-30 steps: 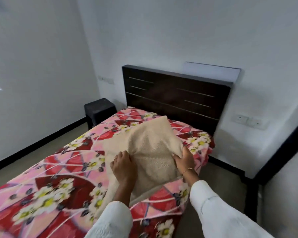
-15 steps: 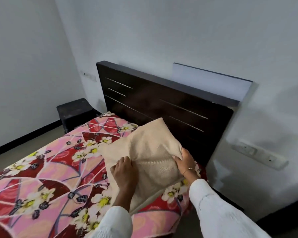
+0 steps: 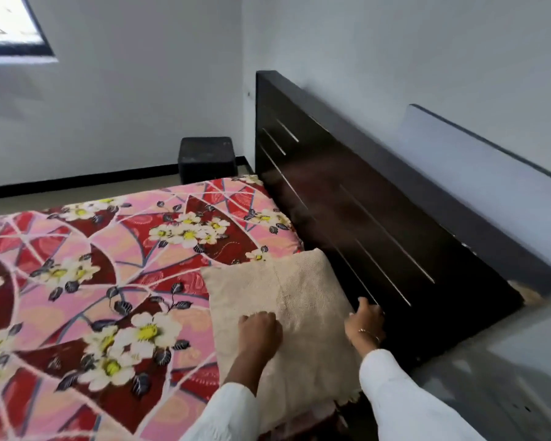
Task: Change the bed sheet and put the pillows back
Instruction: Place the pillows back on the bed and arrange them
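1. Pale grey walls (image 3: 395,43) meet in a corner behind the bed; a window (image 3: 10,27) shows at the upper left, and a dark skirting line runs along the foot of the far wall.
2. Beside the bed's far corner a small black stool (image 3: 206,159) stands on the floor, close to the dark wooden headboard (image 3: 379,224); a pale flat board (image 3: 490,183) leans between the headboard and the wall.
3. Over the bed lies the bed sheet (image 3: 102,275), red and pink with white and yellow flowers; it looks spread flat and reaches up to the headboard.
4. A beige knitted pillow (image 3: 299,313) lies on the sheet at the near corner of the bed, its right edge just beside the headboard; its near edge hangs a little past the side of the bed.
5. My left hand (image 3: 259,329) rests on top of the pillow with the fingers curled under, knuckles up, pinching the cover; the white sleeve (image 3: 226,412) reaches to the forearm.
6. My right hand (image 3: 365,323) is at the pillow's right edge, between pillow and headboard; its fingers curl down round the edge, though how firmly they grip I cannot tell; a thin bangle (image 3: 368,334) circles the wrist.
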